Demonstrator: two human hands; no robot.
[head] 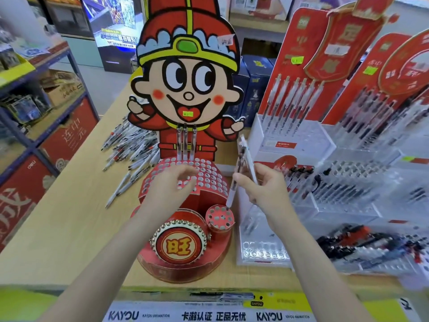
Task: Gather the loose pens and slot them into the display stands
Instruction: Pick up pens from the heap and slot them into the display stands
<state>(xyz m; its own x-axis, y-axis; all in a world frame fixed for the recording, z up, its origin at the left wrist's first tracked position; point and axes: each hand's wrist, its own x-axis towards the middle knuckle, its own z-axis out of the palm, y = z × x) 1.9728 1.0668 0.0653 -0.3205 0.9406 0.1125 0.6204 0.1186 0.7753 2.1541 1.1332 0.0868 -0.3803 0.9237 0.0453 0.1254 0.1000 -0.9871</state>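
three pens (185,142) are standing upright in the back row of the red display stand (209,182), directly in front of the cartoon figure cutout (188,73) that is rising behind its perforated dome. many loose pens (130,149) are lying in a scattered pile on the wooden table (58,217), to the left of and partly behind the stand. clear acrylic racks (348,182) with red backing cards are occupying the right side of the table, holding rows of pens, and are standing just beside the red stand. blue metal shelving (34,140) is running along the left edge of the view. a small round holder (220,218) with holes is sitting at the front right of the red stand, beside a drum-shaped emblem (178,245). the left hand (169,184) is hovering over the dome's holes with its fingers loosely spread and slightly bent, gripping nothing; motion blur is obscuring whether the fingertips are touching the dome. the right hand (260,187) is pinching a small bunch of white pens (241,168) between thumb and curled fingers, holding them tilted, tops pointing up and away. one pen tip in the bunch is reaching down to the rim of the small round holder.
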